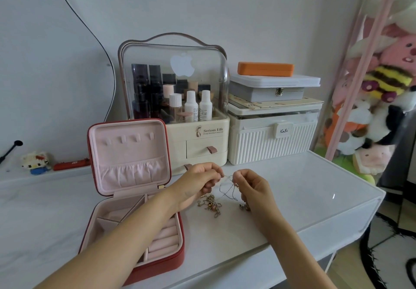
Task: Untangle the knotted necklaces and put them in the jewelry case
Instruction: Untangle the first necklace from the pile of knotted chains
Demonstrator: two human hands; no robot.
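Note:
A tangle of thin chains, the knotted necklaces [227, 188], hangs between my two hands above the white table [315, 187]. My left hand [198, 181] pinches one strand at its upper left end. My right hand [252, 187] pinches the chains at the right. More gold-coloured jewellery [210, 205] lies in a small heap on the table under my left hand, and another piece [245, 206] dangles or lies below my right hand. The red jewelry case [135, 189] with a pink lining stands open at the left, its lid upright.
Behind my hands stands a clear-domed cosmetics organiser [175, 99] with bottles. To its right is a white ribbed box [272, 135] stacked with a grey case and an orange case [265, 69]. Plush toys [378, 108] fill the right side. The table edge runs along the front right.

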